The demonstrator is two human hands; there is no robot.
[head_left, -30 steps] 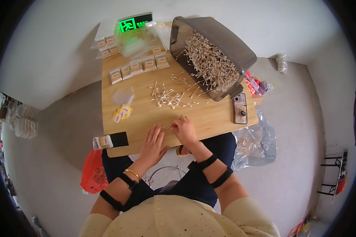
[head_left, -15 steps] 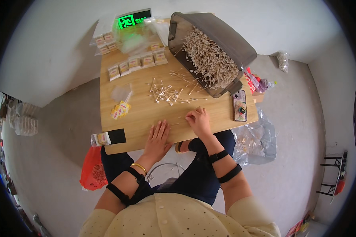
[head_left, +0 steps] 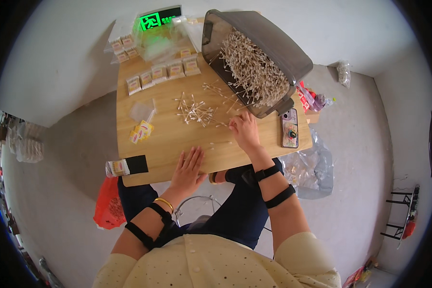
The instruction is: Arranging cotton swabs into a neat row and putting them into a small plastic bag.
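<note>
My left hand (head_left: 188,165) lies flat on the wooden table near its front edge, fingers stretched out, holding nothing. Beyond it a loose pile of cotton swabs (head_left: 197,111) is spread on the wood. My right hand (head_left: 245,130) is at the right of this pile, its fingers curled and pressed together at the tips; what they pinch, if anything, is hidden. A grey plastic bin (head_left: 293,53) lies tipped on its side just past my right hand, with a heap of cotton swabs (head_left: 254,67) inside. A few swabs have slid out at its mouth.
Several filled swab packets (head_left: 159,73) stand in a row at the far left. Clear bags (head_left: 143,110) and yellow cards (head_left: 141,131) lie nearer. One packet (head_left: 120,167) rests by a black strip (head_left: 139,164) at the left corner. A phone (head_left: 290,128) is at the right.
My right hand has moved away from me and slightly right, from the front of the table up to the swabs by the bin. My left hand stays flat. The view has shifted slightly.
</note>
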